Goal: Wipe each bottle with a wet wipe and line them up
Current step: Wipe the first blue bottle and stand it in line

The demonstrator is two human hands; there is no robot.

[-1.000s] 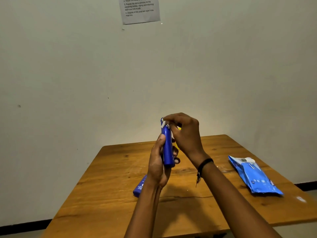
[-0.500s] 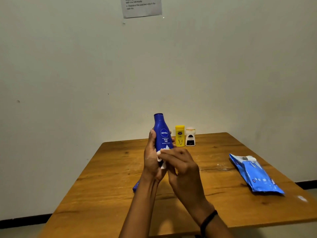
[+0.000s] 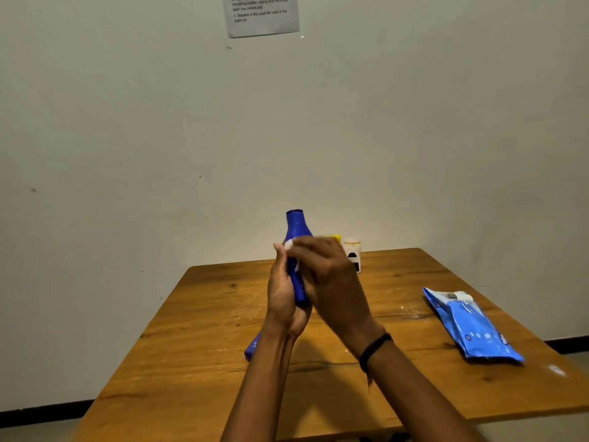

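My left hand (image 3: 285,301) holds a tall blue lotion bottle (image 3: 295,229) upright above the wooden table (image 3: 197,355), gripping its lower half. My right hand (image 3: 331,282) presses a white wet wipe (image 3: 289,244) against the bottle's front, just below the neck. Behind my hands, at the table's far edge, a yellow bottle (image 3: 334,238) shows only its cap and a small white bottle (image 3: 353,254) with a dark label stands next to it. Another blue item (image 3: 252,347) lies on the table, mostly hidden behind my left wrist.
A blue pack of wet wipes (image 3: 471,327) lies flat on the table's right side. The table stands against a pale wall with a printed sheet (image 3: 262,15) taped high up. A small white scrap (image 3: 556,369) lies near the right edge.
My right hand with the wipe slid down from the bottle's top to its lower body, then back up to just below the neck. The bottle has turned, its label no longer showing.
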